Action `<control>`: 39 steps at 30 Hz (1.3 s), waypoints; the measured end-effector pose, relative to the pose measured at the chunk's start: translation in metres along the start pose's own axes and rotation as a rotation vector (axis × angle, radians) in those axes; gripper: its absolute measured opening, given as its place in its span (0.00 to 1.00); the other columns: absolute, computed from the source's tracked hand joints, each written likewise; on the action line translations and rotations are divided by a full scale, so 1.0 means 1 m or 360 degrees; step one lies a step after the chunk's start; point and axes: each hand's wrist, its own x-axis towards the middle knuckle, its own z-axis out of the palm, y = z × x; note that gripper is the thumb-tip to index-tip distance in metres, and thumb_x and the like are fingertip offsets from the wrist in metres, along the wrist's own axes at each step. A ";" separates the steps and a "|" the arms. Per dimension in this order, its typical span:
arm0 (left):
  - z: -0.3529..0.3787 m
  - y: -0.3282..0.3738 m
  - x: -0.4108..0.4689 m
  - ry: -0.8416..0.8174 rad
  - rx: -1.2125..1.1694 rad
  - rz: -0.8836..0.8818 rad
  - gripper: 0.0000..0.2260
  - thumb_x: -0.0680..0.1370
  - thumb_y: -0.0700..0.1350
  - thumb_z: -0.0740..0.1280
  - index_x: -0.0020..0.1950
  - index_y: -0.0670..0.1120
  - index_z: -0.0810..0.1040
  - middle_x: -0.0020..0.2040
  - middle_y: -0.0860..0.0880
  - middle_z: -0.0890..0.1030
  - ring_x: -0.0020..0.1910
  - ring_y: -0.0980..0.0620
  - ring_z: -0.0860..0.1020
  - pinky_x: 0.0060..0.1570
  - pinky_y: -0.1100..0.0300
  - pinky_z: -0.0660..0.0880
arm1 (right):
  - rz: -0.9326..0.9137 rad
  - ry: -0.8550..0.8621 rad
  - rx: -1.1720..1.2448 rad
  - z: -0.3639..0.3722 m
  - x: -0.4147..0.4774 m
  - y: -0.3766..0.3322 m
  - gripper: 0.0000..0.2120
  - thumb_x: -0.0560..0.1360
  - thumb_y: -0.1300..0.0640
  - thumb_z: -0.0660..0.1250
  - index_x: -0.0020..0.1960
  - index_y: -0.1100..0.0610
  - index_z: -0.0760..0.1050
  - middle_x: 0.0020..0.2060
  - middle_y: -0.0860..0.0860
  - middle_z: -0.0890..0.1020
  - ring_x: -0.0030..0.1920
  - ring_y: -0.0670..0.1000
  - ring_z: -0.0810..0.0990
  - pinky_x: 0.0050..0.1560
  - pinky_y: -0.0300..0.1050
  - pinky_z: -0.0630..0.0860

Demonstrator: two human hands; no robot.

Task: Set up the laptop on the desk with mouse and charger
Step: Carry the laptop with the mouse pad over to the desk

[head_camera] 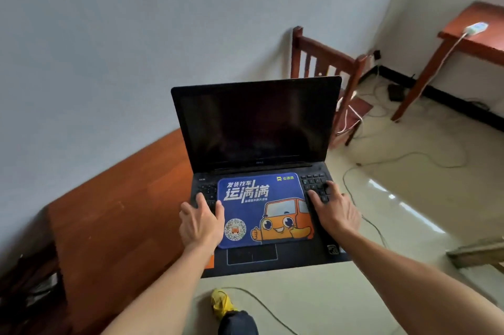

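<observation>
An open black laptop (256, 127) with a dark screen sits at the right corner of the brown wooden desk (117, 214); much of its base juts past the desk over the floor. A blue mouse pad (261, 209) with an orange cartoon car lies on its keyboard. My left hand (200, 223) rests on the keyboard's left side, thumb touching the pad's edge. My right hand (334, 210) rests with spread fingers on the keys at the right. A black charger brick (395, 94) lies on the floor by the far wall. No mouse is in view.
A wooden chair (327, 67) stands behind the laptop against the wall. A second wooden table (463, 43) at the far right carries a white power strip (476, 28). Cables (403, 157) trail over the tiled floor. My yellow shoe (222, 304) is below the laptop. Dark items (41, 288) sit at the lower left.
</observation>
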 end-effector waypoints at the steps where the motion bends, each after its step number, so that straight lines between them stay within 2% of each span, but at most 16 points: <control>1: 0.001 0.024 -0.006 -0.0004 0.0022 0.0070 0.25 0.78 0.63 0.51 0.68 0.47 0.61 0.54 0.40 0.69 0.52 0.40 0.73 0.38 0.53 0.71 | 0.0038 0.0038 0.0012 -0.015 0.005 0.020 0.29 0.71 0.27 0.55 0.66 0.41 0.65 0.50 0.58 0.79 0.50 0.60 0.80 0.47 0.50 0.73; 6: 0.006 0.156 -0.036 -0.0100 0.0162 0.0444 0.27 0.80 0.62 0.48 0.72 0.45 0.57 0.58 0.38 0.69 0.53 0.40 0.73 0.42 0.53 0.71 | 0.0280 0.0214 0.0068 -0.087 0.040 0.122 0.29 0.71 0.27 0.56 0.65 0.42 0.66 0.49 0.59 0.78 0.49 0.61 0.80 0.45 0.49 0.71; 10: 0.013 0.246 -0.038 -0.0203 0.0194 0.0621 0.30 0.80 0.62 0.49 0.75 0.44 0.54 0.64 0.36 0.67 0.59 0.38 0.73 0.51 0.49 0.74 | 0.0423 0.0336 0.0098 -0.124 0.071 0.177 0.30 0.71 0.27 0.56 0.67 0.42 0.65 0.49 0.59 0.78 0.48 0.61 0.80 0.44 0.49 0.71; 17: 0.045 0.419 -0.023 -0.0318 0.0131 0.0933 0.31 0.80 0.62 0.52 0.76 0.44 0.55 0.68 0.36 0.67 0.64 0.37 0.70 0.59 0.46 0.70 | 0.0723 0.0514 0.0147 -0.180 0.155 0.261 0.30 0.71 0.28 0.57 0.67 0.44 0.66 0.51 0.59 0.79 0.50 0.61 0.80 0.46 0.50 0.73; 21: 0.048 0.526 -0.018 -0.0345 0.0130 0.1174 0.30 0.80 0.61 0.54 0.74 0.43 0.59 0.65 0.36 0.68 0.61 0.36 0.71 0.58 0.48 0.70 | 0.0907 0.0642 0.0198 -0.221 0.204 0.303 0.30 0.71 0.29 0.58 0.66 0.45 0.67 0.49 0.59 0.80 0.49 0.61 0.80 0.43 0.48 0.70; 26: 0.058 0.644 -0.017 -0.0337 0.0165 0.1432 0.30 0.78 0.64 0.53 0.70 0.43 0.61 0.62 0.36 0.69 0.59 0.35 0.73 0.54 0.46 0.72 | 0.1083 0.0778 0.0263 -0.264 0.257 0.356 0.30 0.71 0.30 0.60 0.67 0.45 0.68 0.48 0.59 0.80 0.49 0.61 0.80 0.43 0.48 0.68; 31: 0.091 0.776 -0.031 -0.0367 0.0200 0.1554 0.28 0.78 0.64 0.54 0.67 0.43 0.63 0.61 0.36 0.70 0.57 0.34 0.74 0.54 0.46 0.72 | 0.1188 0.0841 0.0287 -0.303 0.335 0.435 0.30 0.71 0.30 0.60 0.68 0.44 0.68 0.49 0.58 0.80 0.51 0.62 0.80 0.44 0.48 0.70; 35: 0.121 0.870 -0.041 -0.0450 0.0142 0.1509 0.27 0.77 0.65 0.55 0.66 0.45 0.63 0.61 0.38 0.70 0.58 0.36 0.74 0.51 0.47 0.71 | 0.1220 0.0823 0.0312 -0.330 0.405 0.498 0.30 0.71 0.30 0.60 0.67 0.44 0.69 0.49 0.57 0.81 0.50 0.61 0.81 0.45 0.49 0.72; 39: 0.132 0.953 -0.048 -0.0477 0.0121 0.1465 0.27 0.77 0.64 0.56 0.67 0.45 0.63 0.62 0.38 0.70 0.60 0.37 0.73 0.55 0.46 0.71 | 0.1218 0.0824 0.0290 -0.368 0.465 0.543 0.29 0.70 0.29 0.60 0.65 0.43 0.69 0.48 0.55 0.81 0.49 0.60 0.81 0.42 0.47 0.69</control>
